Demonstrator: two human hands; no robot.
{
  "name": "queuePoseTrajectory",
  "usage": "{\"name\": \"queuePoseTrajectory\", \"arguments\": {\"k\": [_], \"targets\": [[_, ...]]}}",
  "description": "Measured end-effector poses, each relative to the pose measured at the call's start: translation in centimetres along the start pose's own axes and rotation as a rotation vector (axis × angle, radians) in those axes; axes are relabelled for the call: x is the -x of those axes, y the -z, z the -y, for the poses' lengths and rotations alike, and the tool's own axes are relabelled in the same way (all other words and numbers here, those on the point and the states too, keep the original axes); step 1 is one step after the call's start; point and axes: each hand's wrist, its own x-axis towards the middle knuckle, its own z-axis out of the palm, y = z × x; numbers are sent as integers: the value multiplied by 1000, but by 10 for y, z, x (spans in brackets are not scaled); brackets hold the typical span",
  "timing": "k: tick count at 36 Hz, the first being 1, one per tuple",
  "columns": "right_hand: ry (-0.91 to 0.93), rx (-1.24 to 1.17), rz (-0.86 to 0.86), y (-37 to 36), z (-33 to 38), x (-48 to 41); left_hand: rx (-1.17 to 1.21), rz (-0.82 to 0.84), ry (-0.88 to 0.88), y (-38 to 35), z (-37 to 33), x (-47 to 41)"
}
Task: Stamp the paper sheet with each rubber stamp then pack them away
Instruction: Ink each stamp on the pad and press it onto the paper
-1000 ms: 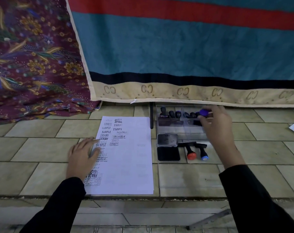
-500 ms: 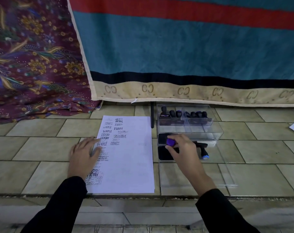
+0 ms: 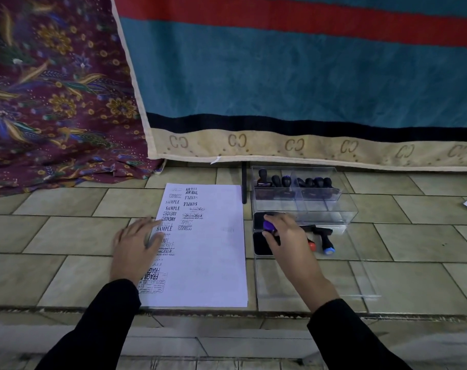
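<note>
Purple-topped stamp [image 3: 269, 226], white black-printed paper sheet [image 3: 213, 249], maroon floral cloth [image 3: 53, 89], teal red-striped blanket [image 3: 307, 70]

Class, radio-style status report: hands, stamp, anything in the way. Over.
Left hand flat on paper sheet. Right hand grips purple-topped stamp at the ink pad. Path to sheet clear; two loose stamps right of pad.

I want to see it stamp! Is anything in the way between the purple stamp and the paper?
Nothing visible. The right hand holds the purple stamp at the ink pad beside the paper sheet, whose right side is bare. The left hand rests on its left edge.
</note>
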Motion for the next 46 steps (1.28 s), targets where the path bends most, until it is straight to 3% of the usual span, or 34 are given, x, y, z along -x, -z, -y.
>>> {"name": "queuePoseTrajectory", "arguments": {"k": [7, 14, 22, 46], "targets": [[92, -116, -45, -7, 29, -10, 0, -5, -3, -1, 2, -1], [178, -299, 103, -43, 84, -38, 4, -10, -11, -2, 3, -1], [227, -168, 232, -84, 114, -53, 9, -10, -10, -3, 4, -2], [263, -34, 242, -108, 122, -58, -22, 10, 20, 0, -3, -1]]}}
